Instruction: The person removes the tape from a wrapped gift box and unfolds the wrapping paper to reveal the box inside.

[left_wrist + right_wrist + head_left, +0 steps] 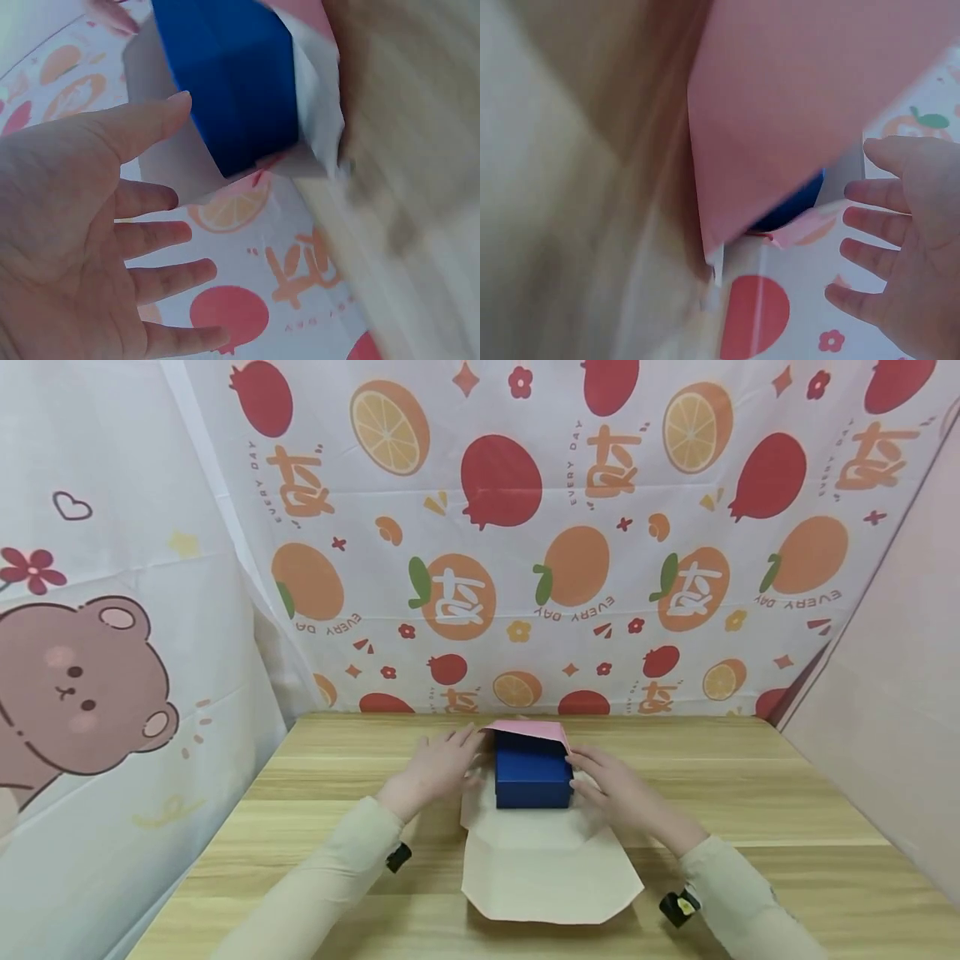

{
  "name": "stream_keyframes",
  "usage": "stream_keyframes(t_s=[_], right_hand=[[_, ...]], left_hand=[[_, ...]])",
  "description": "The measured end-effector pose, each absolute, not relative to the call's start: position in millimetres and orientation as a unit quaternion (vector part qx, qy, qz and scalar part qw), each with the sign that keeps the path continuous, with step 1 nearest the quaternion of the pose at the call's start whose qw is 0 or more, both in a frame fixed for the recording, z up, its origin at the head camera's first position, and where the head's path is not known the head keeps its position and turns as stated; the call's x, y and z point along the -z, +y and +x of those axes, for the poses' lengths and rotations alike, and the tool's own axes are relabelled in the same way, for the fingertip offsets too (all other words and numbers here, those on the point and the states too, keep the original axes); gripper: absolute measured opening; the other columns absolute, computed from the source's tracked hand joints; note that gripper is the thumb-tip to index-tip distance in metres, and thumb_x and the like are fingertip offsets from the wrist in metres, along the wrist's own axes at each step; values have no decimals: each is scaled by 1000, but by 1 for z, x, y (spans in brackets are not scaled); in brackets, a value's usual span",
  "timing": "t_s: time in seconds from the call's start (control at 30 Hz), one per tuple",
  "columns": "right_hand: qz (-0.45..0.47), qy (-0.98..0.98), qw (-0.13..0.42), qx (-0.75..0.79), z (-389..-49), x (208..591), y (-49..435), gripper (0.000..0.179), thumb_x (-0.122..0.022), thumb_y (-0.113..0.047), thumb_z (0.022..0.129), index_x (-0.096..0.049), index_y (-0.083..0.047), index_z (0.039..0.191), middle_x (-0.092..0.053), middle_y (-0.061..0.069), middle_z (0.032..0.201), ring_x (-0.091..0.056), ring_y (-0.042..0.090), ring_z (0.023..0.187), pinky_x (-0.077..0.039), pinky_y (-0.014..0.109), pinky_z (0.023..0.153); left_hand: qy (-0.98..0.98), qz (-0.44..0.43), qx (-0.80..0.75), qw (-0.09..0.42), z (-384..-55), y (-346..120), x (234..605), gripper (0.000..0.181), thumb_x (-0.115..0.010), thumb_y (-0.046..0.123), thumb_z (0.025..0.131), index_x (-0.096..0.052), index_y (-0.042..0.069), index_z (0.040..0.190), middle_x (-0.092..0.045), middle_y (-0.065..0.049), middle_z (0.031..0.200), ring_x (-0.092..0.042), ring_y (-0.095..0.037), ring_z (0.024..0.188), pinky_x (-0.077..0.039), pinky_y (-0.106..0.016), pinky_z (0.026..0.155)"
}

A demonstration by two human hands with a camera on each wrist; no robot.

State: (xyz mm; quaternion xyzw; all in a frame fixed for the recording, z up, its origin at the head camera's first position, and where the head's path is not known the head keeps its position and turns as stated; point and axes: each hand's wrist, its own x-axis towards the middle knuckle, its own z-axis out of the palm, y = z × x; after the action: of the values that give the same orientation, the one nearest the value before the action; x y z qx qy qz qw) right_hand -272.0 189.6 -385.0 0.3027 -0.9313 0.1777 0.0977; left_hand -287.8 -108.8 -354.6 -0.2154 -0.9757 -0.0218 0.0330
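Note:
A blue box (pixel 532 777) sits on a creased sheet of card (pixel 551 877), pale inside and pink outside. The card's far flap (pixel 528 728) stands folded up and leans over the back of the box, its pink side showing. At the box's left is my left hand (pixel 438 766), fingers spread and fairly straight, fingertips right at the flap's left corner in the head view. My right hand (pixel 611 781) lies along the right side, its extended fingertips at the card and box edge. In the right wrist view, the pink card (pixel 802 97) hides most of the box.
The card's near flap, with angled corners, extends toward me on the wooden table (pixel 315 827). Behind the table hangs a fruit-print cloth (pixel 570 510). A bear-print cloth (pixel 210 635) hangs at the left. Small black devices (pixel 678 907) are on both wrists.

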Motion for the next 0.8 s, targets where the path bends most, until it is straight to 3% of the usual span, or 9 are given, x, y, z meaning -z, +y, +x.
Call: stream_keyframes(t_s=[0.27,0.37,0.5,0.6,0.7,0.8], right_hand=[[307,-936,141,-96,-306,374,191,41,-61,-19,95,-58,2,130,-52,26,137,-48,44,129,-41,59,104],[291,-941,171,-33,-320,373,190,41,-63,-20,93,-59,1,128,-46,24,144,-40,42,136,-38,61,105],[261,-945,194,47,-340,373,188,41,-67,-26,92,-62,-1,125,-32,17,157,-24,36,147,-30,60,113],[253,-944,195,87,-354,374,187,38,-69,-28,90,-65,-4,120,-24,13,161,-16,33,151,-22,57,118],[248,-942,187,130,-364,376,185,39,-70,-30,89,-64,-6,120,-24,12,161,-15,31,151,-19,56,120],[240,-941,169,170,-372,379,182,49,-69,-34,90,-60,-7,130,-29,11,160,-19,30,151,-19,55,120]], left_hand=[[-974,-213,-51,62,-317,-112,347,72,-67,44,89,-40,13,148,-34,-11,156,-35,-37,141,-36,-66,103],[-965,-223,-92,99,-329,-112,348,69,-68,45,88,-46,11,144,-35,-12,155,-30,-37,144,-33,-67,106],[-949,-217,-166,157,-348,-111,351,67,-64,53,88,-53,12,140,-29,-12,159,-15,-35,150,-21,-67,113],[-941,-197,-212,178,-361,-109,353,72,-59,60,88,-51,14,142,-23,-11,162,-8,-32,152,-15,-65,117],[-938,-179,-246,166,-370,-105,354,75,-54,63,89,-45,16,147,-20,-8,163,-5,-30,153,-12,-61,119],[-937,-178,-264,145,-378,-100,360,74,-51,63,91,-40,19,150,-20,-4,164,-5,-28,153,-11,-59,120]])
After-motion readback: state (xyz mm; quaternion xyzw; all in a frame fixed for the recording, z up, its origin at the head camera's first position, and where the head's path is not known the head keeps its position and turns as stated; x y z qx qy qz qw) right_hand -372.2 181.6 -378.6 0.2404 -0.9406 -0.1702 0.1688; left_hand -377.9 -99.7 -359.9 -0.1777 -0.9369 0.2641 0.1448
